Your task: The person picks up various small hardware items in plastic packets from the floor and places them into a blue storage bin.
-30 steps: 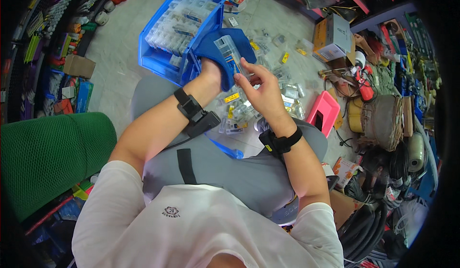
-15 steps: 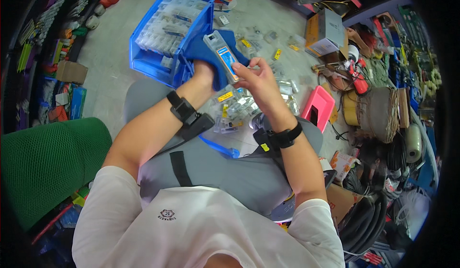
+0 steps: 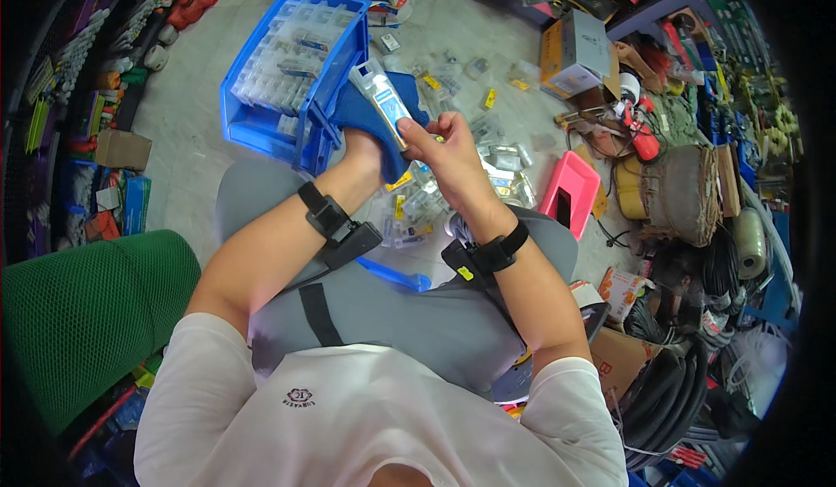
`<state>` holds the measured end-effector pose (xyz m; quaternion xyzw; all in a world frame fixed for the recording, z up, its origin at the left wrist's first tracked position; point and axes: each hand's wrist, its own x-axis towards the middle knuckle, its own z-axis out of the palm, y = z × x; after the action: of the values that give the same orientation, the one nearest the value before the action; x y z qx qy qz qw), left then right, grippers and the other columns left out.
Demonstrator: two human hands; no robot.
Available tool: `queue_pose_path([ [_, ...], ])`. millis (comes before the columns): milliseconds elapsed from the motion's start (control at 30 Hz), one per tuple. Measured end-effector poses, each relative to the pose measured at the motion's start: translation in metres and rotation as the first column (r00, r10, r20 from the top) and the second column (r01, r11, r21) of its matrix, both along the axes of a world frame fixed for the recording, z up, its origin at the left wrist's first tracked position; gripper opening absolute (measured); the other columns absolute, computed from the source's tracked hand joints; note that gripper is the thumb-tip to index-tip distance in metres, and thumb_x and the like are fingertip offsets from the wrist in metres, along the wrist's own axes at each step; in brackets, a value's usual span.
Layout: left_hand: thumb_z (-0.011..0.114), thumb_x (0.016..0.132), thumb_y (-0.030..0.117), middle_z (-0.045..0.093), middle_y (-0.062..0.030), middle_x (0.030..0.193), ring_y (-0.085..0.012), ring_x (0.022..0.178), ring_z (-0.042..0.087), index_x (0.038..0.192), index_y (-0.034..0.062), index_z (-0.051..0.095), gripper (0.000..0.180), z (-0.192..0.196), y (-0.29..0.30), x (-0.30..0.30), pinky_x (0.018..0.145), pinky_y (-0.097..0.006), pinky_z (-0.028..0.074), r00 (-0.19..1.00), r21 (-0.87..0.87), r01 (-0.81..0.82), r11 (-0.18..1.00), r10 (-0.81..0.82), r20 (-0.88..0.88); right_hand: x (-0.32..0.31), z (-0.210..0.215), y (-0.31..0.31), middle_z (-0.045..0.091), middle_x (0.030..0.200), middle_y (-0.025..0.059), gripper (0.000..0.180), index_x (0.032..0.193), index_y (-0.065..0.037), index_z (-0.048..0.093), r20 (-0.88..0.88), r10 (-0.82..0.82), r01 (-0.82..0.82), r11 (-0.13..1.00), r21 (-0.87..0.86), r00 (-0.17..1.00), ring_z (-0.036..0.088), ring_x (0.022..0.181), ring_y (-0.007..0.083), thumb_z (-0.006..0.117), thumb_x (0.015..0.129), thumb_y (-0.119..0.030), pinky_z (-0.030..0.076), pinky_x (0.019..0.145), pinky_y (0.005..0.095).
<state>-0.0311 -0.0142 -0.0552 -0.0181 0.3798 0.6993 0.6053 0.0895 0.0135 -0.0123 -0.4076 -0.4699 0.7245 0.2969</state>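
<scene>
A slim clear plastic case (image 3: pixel 380 97) with a blue-and-white label slants in front of me, lying against a blue cloth (image 3: pixel 352 108). The cloth covers most of my left hand (image 3: pixel 364 149), hiding its fingers, and the hand supports cloth and case from below. With thumb and fingers, my right hand (image 3: pixel 451 158) pinches the near end of the case. Just left of the cloth stands a blue plastic bin (image 3: pixel 252 134) holding rows of similar clear cases (image 3: pixel 292 60). Several small clear packs (image 3: pixel 414 204), some with yellow labels, lie scattered on the floor below and beyond my hands.
A pink tray (image 3: pixel 585 173) with a dark flat object in it sits to the right. Farther off are an open cardboard box (image 3: pixel 575 56) and a big spool (image 3: pixel 684 192). A green mesh roll (image 3: pixel 96 308) lies at left. Crowded shelves line both sides.
The case and cloth have shifted slightly left and nearer in view, with both hands still on them. The case's label shows at a different angle. The surroundings have shifted slightly left too.
</scene>
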Motion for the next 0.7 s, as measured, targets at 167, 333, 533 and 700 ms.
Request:
queue_pose_path([
  [167, 0.028, 0.087, 0.051, 0.059, -0.0148, 0.088, -0.0297, 0.075, 0.06, 0.099, 0.007, 0.054, 0.053, 0.029, 0.007, -0.028, 0.07, -0.043, 0.051, 0.99, 0.045, 0.034, 0.998, -0.028, -0.138, -0.002, 0.005, -0.002, 0.048, 0.089, 0.0078, 0.039, 0.084, -0.008, 0.033, -0.093, 0.019, -0.017, 1.0, 0.025, 0.995, 0.055, 0.073, 0.0138, 0.07, 0.074, -0.014, 0.047, 0.067, 0.0251],
  [333, 0.032, 0.088, 0.045, 0.06, -0.0096, 0.089, -0.0252, 0.077, 0.059, 0.097, 0.0091, 0.055, 0.043, 0.039, 0.005, -0.014, 0.072, -0.041, 0.05, 0.987, 0.101, -0.118, 0.988, 0.128, -0.099, 0.003, -0.002, -0.002, 0.049, 0.086, 0.0061, 0.037, 0.084, -0.009, 0.034, -0.113, 0.006, -0.007, 1.0, -0.012, 0.994, 0.054, 0.076, 0.0124, 0.07, 0.074, -0.01, 0.046, 0.067, 0.024],
  [533, 0.035, 0.087, 0.04, 0.057, -0.0104, 0.079, -0.0256, 0.07, 0.058, 0.089, 0.0077, 0.053, 0.037, 0.044, 0.007, -0.015, 0.067, -0.038, 0.05, 0.997, 0.198, -0.07, 0.978, 0.061, 0.051, 0.007, 0.001, 0.008, 0.051, 0.088, 0.0084, 0.038, 0.087, -0.007, 0.036, -0.149, -0.046, 0.05, 0.998, 0.028, 0.988, 0.056, 0.075, 0.0157, 0.071, 0.073, -0.011, 0.047, 0.066, 0.0256],
  [700, 0.035, 0.086, 0.034, 0.055, -0.0101, 0.077, -0.0235, 0.075, 0.055, 0.081, 0.0056, 0.05, 0.033, 0.055, 0.015, -0.021, 0.072, -0.037, 0.046, 0.996, 0.479, 0.094, 0.873, -0.077, -0.055, 0.017, 0.004, 0.022, 0.052, 0.089, 0.0074, 0.034, 0.088, -0.007, 0.038, -0.236, -0.083, 0.1, 0.993, 0.06, 0.968, 0.055, 0.083, 0.014, 0.069, 0.074, -0.011, 0.044, 0.073, 0.0238],
])
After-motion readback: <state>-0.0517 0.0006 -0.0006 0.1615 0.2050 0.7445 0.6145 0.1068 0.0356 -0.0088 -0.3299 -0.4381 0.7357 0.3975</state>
